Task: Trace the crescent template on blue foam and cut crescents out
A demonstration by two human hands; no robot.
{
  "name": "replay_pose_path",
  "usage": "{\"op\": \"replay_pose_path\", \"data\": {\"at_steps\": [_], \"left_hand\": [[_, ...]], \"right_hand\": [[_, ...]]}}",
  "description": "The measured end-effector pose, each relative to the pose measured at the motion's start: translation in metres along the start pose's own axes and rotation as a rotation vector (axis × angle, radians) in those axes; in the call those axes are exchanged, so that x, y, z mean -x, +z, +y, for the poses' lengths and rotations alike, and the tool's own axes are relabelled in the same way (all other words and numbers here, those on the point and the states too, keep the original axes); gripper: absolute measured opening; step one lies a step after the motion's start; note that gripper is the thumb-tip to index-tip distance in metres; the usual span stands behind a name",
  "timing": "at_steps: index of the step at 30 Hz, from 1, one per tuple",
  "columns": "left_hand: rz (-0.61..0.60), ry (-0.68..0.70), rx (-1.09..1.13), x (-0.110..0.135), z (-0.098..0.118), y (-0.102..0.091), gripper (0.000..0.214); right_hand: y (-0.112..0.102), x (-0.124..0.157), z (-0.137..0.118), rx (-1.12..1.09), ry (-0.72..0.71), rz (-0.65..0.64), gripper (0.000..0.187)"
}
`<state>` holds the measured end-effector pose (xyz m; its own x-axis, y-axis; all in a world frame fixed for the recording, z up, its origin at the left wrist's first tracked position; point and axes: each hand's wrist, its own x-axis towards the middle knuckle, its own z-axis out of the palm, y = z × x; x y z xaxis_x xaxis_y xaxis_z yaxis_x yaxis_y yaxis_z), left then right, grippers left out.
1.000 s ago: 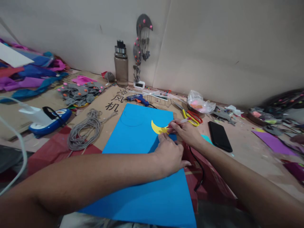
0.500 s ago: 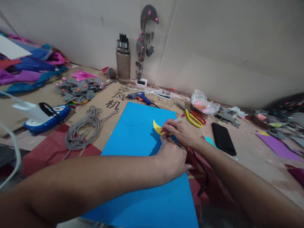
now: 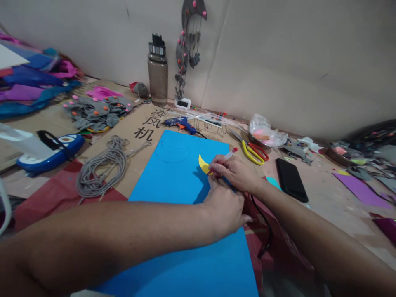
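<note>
Our left hand [image 3: 224, 208] lies low over the blue sheet [image 3: 173, 183], fingers stretched forward and thumb spread out to the side; its fingertips rest at the lower edge of the yellow crescent [image 3: 203, 166], though they are partly hidden behind our other hand. Our right hand [image 3: 236, 171] is closed in a writing grip around a red-and-clear pen [image 3: 230, 154], whose lower end is down by the crescent; we cannot see the tip itself well enough to say whether it touches. The crescent lies flat on the upper right part of the blue sheet, its far point showing clear of our fingers. Near the sheet's upper left corner we see thin, dark curved outlines [image 3: 171, 154].

Just beyond the sheet's top edge lies a blue glue gun [image 3: 182, 123]. To the right of the sheet, we have yellow- and red-handled scissors [image 3: 255, 154] and, nearer us, a black phone [image 3: 292, 180] flat on the surface [image 3: 328, 210]. A coil of grey cord [image 3: 102, 169] lies left of the sheet. At the back, a bottle [image 3: 158, 80] stands upright beside a small white clock [image 3: 183, 103], near the wall.
</note>
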<state>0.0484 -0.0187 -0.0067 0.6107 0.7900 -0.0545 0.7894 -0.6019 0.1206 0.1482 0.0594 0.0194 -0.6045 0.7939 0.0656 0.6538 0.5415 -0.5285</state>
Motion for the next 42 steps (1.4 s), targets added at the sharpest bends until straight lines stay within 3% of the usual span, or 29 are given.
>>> {"op": "replay_pose_path", "data": {"at_steps": [20,42], "left_hand": [[0.030,-0.009,0.013,0.002,0.001,-0.002,0.072],[0.055,-0.028,0.041,0.002,0.001,-0.001,0.070]], "right_hand": [[0.002,-0.005,-0.003,0.058,0.061,-0.030,0.034],[0.004,-0.015,-0.007,-0.041,0.065,-0.034,0.034]]}}
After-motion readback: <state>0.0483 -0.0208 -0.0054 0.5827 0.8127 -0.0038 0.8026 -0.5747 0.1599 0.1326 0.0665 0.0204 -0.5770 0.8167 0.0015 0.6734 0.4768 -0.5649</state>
